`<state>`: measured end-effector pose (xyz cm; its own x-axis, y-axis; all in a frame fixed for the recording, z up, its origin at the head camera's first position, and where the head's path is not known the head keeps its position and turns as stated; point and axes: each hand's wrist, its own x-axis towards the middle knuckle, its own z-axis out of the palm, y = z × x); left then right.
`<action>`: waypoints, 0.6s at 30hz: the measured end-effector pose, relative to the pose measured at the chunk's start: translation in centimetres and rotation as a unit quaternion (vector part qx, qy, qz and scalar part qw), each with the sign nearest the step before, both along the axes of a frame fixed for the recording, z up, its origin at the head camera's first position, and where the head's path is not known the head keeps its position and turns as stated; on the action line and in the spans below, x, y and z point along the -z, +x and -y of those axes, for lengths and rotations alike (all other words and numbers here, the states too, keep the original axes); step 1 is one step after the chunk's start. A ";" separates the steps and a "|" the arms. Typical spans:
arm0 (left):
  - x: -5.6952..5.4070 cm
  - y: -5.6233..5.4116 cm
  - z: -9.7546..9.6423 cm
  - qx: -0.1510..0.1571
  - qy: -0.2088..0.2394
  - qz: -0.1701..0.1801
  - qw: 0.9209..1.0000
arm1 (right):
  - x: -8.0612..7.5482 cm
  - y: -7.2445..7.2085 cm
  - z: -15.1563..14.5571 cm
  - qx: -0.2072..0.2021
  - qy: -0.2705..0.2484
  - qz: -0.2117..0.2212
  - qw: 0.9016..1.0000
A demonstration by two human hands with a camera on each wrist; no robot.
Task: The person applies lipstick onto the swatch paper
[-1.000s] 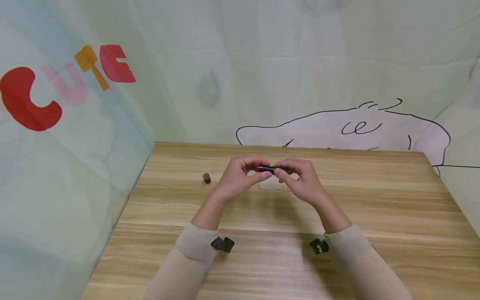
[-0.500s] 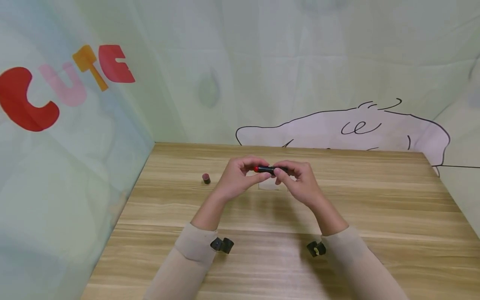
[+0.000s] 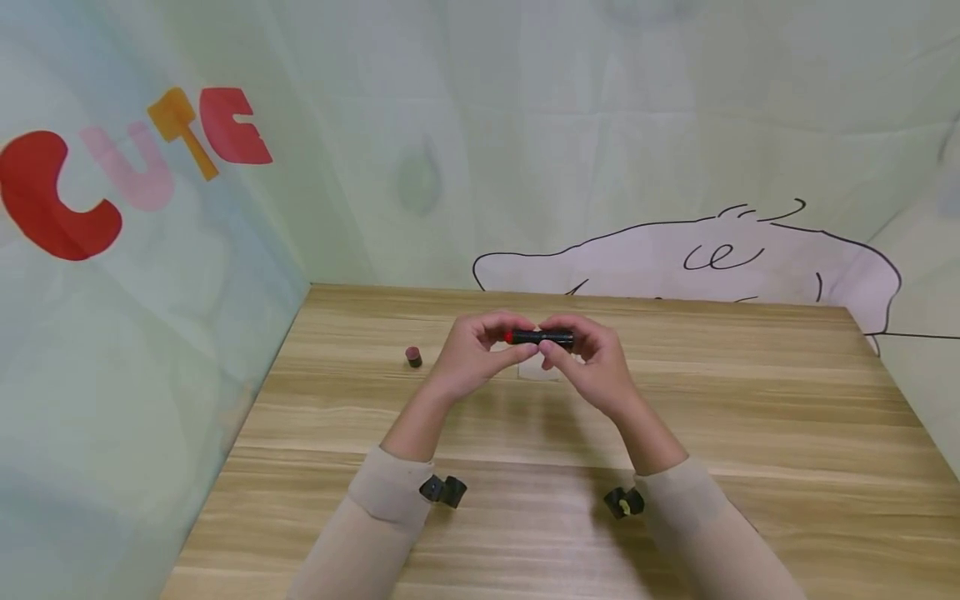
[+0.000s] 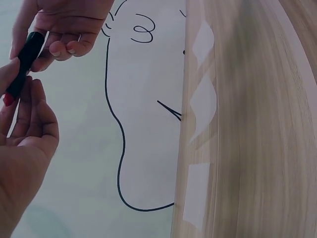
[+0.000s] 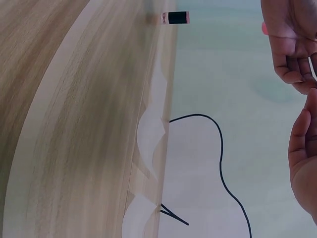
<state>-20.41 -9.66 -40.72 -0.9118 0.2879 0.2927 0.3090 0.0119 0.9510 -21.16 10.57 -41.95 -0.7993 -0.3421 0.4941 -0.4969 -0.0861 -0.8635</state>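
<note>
In the head view a black lipstick (image 3: 528,337) with a red tip lies level between both hands, above the table. My left hand (image 3: 480,354) pinches it between thumb and fingers near the red end, which points left. At the other end, my right hand (image 3: 588,358) pinches the black base. The left wrist view shows the lipstick (image 4: 29,52) slanting between the fingers of the two hands; in the right wrist view it is hidden. A small dark cap with a pinkish top (image 3: 413,357) stands on the table to the left of my left hand.
The wooden table (image 3: 525,533) carries pale patches, one of them a white patch (image 3: 537,368) below the hands. Cloth walls with printed letters and a line drawing (image 3: 675,258) border the table at the back and sides.
My right hand and wrist have shifted slightly left and turned a little, and more of the lipstick's black base shows. The left hand has barely moved; the cap stays put.
</note>
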 end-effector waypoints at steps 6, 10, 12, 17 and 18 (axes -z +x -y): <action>-0.4 0.1 1.1 -0.006 0.004 0.002 1.000 | 0.0 -0.1 0.0 0.023 0.011 0.006 1.000; -0.4 0.0 2.1 -0.023 0.008 0.019 1.000 | 0.0 -0.2 -0.2 0.034 0.018 0.011 0.999; -0.3 -0.1 2.6 -0.033 -0.002 0.030 0.999 | 0.0 -0.2 -0.2 0.034 0.020 0.012 0.999; -0.1 -0.3 3.8 -0.056 -0.027 0.035 0.997 | 0.0 -0.2 -0.3 0.035 0.021 0.011 0.999; 0.0 -0.4 4.0 -0.059 -0.032 0.035 0.997 | 0.0 -0.2 -0.3 0.036 0.021 0.011 0.999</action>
